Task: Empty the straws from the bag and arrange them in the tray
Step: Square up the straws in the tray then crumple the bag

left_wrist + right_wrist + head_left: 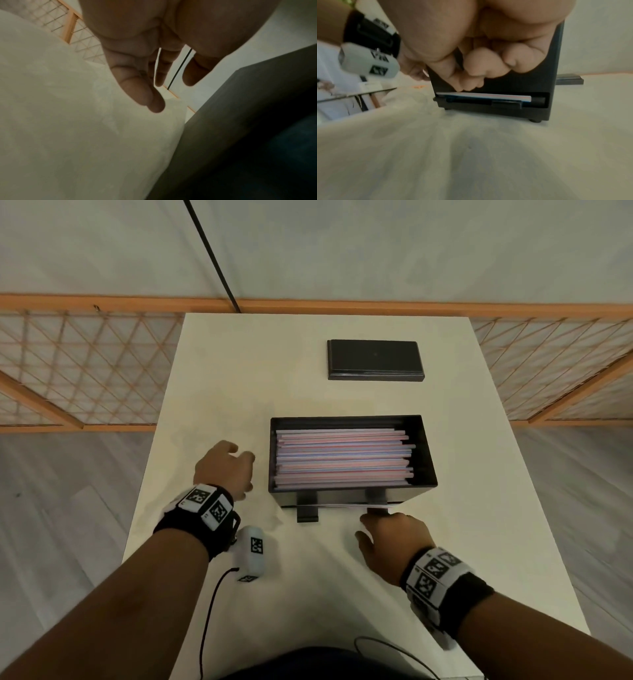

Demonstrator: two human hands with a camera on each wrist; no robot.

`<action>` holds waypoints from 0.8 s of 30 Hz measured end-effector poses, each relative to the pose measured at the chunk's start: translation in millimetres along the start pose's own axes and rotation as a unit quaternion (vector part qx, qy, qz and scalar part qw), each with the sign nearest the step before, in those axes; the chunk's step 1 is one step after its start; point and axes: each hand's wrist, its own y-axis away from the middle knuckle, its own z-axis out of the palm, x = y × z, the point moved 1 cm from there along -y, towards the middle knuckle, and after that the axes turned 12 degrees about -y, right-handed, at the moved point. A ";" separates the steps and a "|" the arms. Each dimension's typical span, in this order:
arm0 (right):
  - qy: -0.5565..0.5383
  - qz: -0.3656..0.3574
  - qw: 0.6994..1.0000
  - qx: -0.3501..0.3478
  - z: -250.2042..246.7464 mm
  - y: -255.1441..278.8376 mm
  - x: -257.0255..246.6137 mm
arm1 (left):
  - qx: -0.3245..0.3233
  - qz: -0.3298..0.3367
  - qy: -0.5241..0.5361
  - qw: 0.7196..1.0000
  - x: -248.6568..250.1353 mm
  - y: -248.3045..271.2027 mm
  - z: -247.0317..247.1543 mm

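Note:
A black tray (424,460) stands mid-table, filled with pink and blue striped straws (342,457) lying lengthwise. One straw (488,96) lies in the slot low on the tray's front wall (522,83). My right hand (363,525) is at that front wall with its fingers (476,67) curled, the tips just above the slot straw; no grip shows. My left hand (248,474) hovers left of the tray, fingers relaxed, holding nothing. Under it a clear, crumpled bag (109,121) lies flat on the table, close to the tray's side wall (240,121).
A black lid (375,359) lies flat behind the tray, also seen low in the right wrist view as the lid (570,80). Two black brackets (307,513) stick out at the tray's front. The white table (479,542) ends near both forearms; a wooden lattice rail (85,378) flanks it.

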 end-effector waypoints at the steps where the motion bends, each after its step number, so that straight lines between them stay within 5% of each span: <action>1: 0.022 -0.003 1.000 0.008 2.3 -3.4 1.2 | 0.015 0.008 0.019 1.000 4.1 4.5 -2.1; 6: 0.076 0.027 0.997 0.004 10.8 -18.3 11.9 | 0.012 0.095 0.093 0.991 21.9 25.0 -11.8; 11: 0.072 0.020 0.997 -0.003 15.2 -21.6 16.2 | 0.010 0.199 -0.003 0.980 37.5 40.2 -3.9; 24: 0.139 -0.027 0.990 -0.008 16.0 -32.9 12.1 | 0.027 0.256 -0.096 0.961 40.7 49.4 19.2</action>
